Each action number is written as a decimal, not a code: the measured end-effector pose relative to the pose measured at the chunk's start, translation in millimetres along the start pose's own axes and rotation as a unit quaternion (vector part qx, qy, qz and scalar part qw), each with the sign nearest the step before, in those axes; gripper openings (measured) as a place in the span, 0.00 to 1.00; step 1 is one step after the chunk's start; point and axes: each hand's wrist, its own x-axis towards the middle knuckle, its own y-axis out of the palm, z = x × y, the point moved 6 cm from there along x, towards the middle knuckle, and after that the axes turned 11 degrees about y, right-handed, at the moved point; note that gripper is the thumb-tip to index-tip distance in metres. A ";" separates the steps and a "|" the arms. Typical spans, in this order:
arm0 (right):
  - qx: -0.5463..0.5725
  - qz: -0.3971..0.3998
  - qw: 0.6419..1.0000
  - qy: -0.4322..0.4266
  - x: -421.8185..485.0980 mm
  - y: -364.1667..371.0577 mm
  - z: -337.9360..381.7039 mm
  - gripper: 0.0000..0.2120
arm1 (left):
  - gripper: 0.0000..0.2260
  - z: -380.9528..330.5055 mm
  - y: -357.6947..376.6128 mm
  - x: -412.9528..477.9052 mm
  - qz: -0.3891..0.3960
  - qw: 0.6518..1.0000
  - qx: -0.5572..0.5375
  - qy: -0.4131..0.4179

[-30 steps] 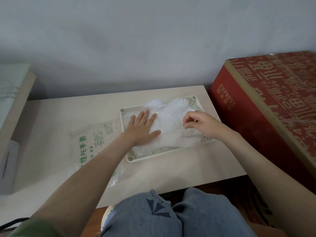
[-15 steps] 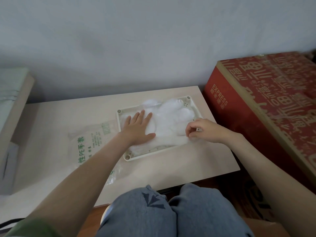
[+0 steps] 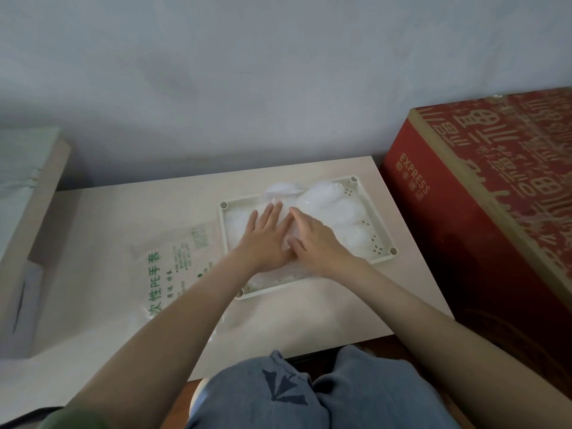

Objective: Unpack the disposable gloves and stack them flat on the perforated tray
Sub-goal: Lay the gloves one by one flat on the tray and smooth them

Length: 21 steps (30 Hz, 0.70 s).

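Disposable gloves (image 3: 335, 209): thin, translucent white plastic, crinkled; a loose pile rather than a neat stack. Single layers cannot be counted.
Location: inside the perforated tray (image 3: 375, 216), covering most of its floor; far edge of the pile rides up over the far rim.
Tray: pale cream rectangle, low rim, round post at each corner, small slot groups showing along the right side. Sits on the right half of the table (image 3: 309, 314), slightly skewed.
Left hand (image 3: 266, 239): palm down, fingers straight, pressing flat on the pile's left part.
Right hand (image 3: 315, 239): palm down, fingers extended, pressing beside it.
Hands together: touching side by side, nothing gripped.
Glove packet (image 3: 173, 267): clear bag with green print, flat on the table just left of the tray; left forearm crosses over it.
Red carton (image 3: 483, 230): marked EXPRESS, stands against the table's right edge.
Obstruction: both hands hide the pile's centre.
Foreground: knees in blue-grey trousers (image 3: 309, 394).
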 end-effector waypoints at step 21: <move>0.021 0.075 0.996 0.037 -13.1 -56.6 -91.5 0.26 | 0.20 -35.2 -42.6 -8.0 -0.195 0.976 -0.029 0.090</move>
